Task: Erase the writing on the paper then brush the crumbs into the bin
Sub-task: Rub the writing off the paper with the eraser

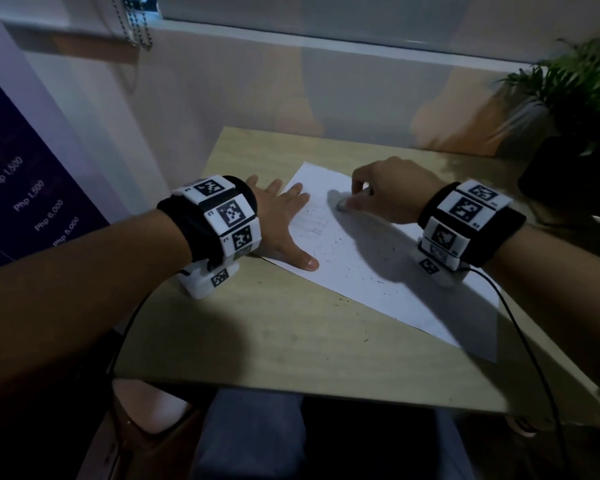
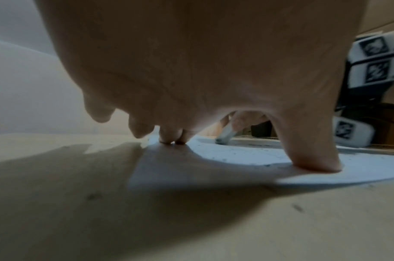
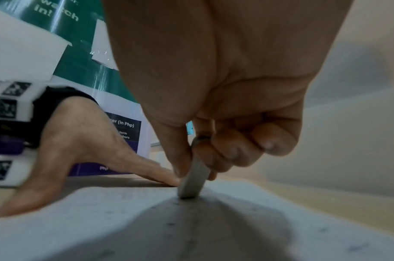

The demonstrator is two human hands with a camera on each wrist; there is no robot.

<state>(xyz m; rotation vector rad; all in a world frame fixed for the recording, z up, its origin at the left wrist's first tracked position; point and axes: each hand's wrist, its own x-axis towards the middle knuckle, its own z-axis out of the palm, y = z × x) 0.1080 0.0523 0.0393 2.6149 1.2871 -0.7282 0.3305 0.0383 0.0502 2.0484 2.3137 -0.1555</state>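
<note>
Still mid-erase. Paper (image 1: 361, 271) lying flat and skewed on desk (image 1: 257, 327), far corner toward the window. Faint pencil writing (image 1: 314, 225) left on the upper part, just beside the left fingertips, so first step judged not finished. Eraser (image 3: 192, 181), pale stick, tip touching the paper, tilted, pinched by right hand (image 1: 392, 192) between thumb and curled fingers (image 3: 227, 155); remaining fingers tucked in. Left hand (image 1: 278, 223) flat with fingers (image 2: 171, 136) spread and straight, gripping nothing: two fingertips and thumb pressing the sheet's left edge, palm over bare desk. Dark crumbs (image 1: 336, 244) scattered across the middle of the sheet, a few more on the desk just off the near edge. Bin not visible in any view; location unknown. Potted plant (image 1: 575, 98) at the far right corner, well apart from the work. Next, probably: short strokes over the remaining marks toward the left fingertips, hold-down kept firm against creasing. After that, eraser down, sweep crumbs toward one desk edge; locate bin first. Risk: crumbs smearing under the palm, sheet sliding if the left hand lifts.
</note>
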